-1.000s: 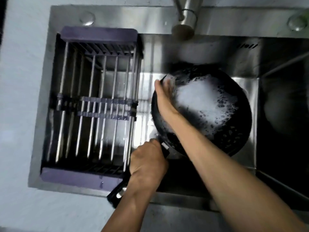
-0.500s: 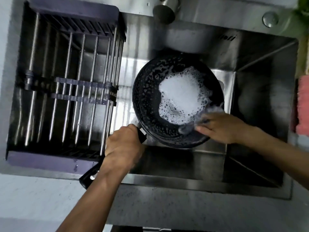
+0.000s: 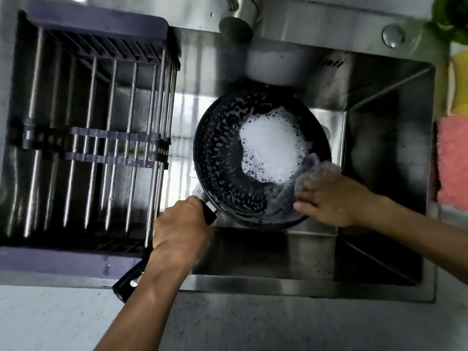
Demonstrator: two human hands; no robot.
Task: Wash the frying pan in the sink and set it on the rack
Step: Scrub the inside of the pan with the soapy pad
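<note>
Far left: pale countertop (image 3: 50, 320) along the bottom edge, speckled grey further right. Steel sink (image 3: 291, 282) fills most of the frame. Upper left to mid left: purple-framed rack (image 3: 63, 259) with steel rods sits over the sink's left part, nothing on it. Top centre: faucet (image 3: 238, 24) spout. Lower centre: left hand (image 3: 181, 231) clenched round the black handle (image 3: 126, 285) of the frying pan (image 3: 217, 158); the handle end sticks out over the sink's front rim. The pan sits centre frame, held inside the sink, white foam (image 3: 271, 148) pooled in its right half, bubbles over the rest. Right of centre: right hand (image 3: 331, 198) grasping a grey scrubber (image 3: 314, 165) pressed to the pan's lower right rim. Far right: pink cloth (image 3: 453, 160) and yellow item (image 3: 458, 82) at the sink edge, green thing (image 3: 453, 16) in the upper right corner, blurred. Versus half a second ago: same grips, scrubber at the same lower right spot; the view has shifted slightly, with a little more of the right edge showing.
</note>
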